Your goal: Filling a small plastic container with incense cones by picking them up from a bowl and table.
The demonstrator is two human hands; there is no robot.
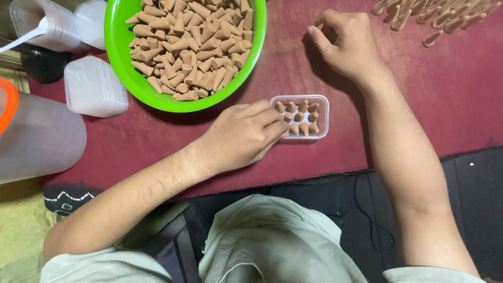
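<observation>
A small clear plastic tray (325, 112) lies on the dark red mat, holding several tan cones standing point up. My left hand (242, 135) rests at the tray's left end, its fingertips touching the edge and the nearest cones; whether a cone is between the fingers is hidden. My right hand (347, 43) sits farther back on the mat, fingers curled loosely, just left of a loose pile of tan cones (435, 15). What it holds, if anything, cannot be seen.
A bright green bowl (118, 55) heaped with tan cones stands at the back left. Stacks of clear plastic trays (94, 86) and a translucent jug (36, 136) with an orange lid sit at the left. The mat's front edge (314, 175) runs above my lap.
</observation>
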